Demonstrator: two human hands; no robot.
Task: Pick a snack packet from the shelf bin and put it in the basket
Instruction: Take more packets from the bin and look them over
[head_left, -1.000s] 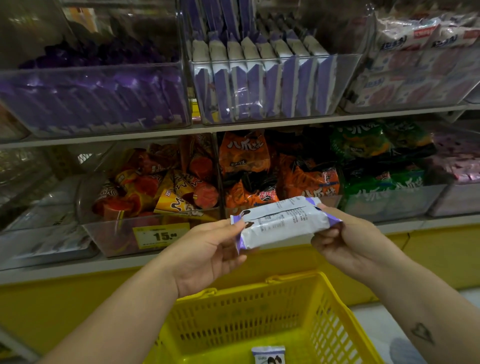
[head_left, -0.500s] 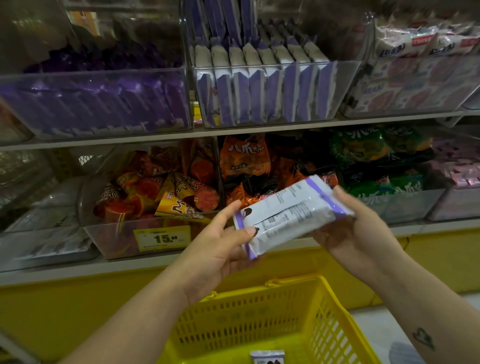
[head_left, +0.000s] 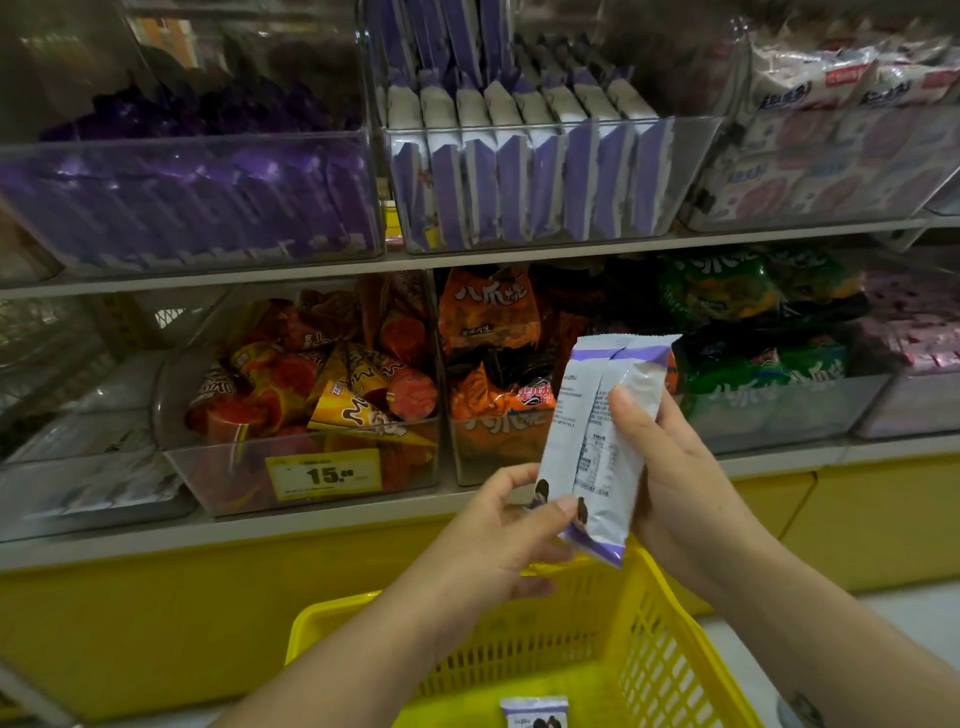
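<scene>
A white and purple snack packet (head_left: 597, 441) stands nearly upright in front of the lower shelf, its printed back facing me. My right hand (head_left: 675, 488) grips its right side, thumb across the front. My left hand (head_left: 498, 540) pinches its lower left corner with thumb and fingers. Directly below sits the yellow plastic basket (head_left: 660, 644), with another white and purple packet (head_left: 534, 713) lying on its floor. The clear bin (head_left: 540, 171) of matching packets is on the upper shelf above.
Clear bins line two shelves: purple packets (head_left: 187, 197) upper left, pink and white packs (head_left: 831, 140) upper right, red and orange snacks (head_left: 322, 384), orange bags (head_left: 493, 353) and green bags (head_left: 753, 332) below. A yellow price tag (head_left: 324, 474) reads 15.
The packet has turned from lying nearly level between both hands to standing almost upright. My left hand has shifted to its bottom corner, and my right thumb now lies across its front.
</scene>
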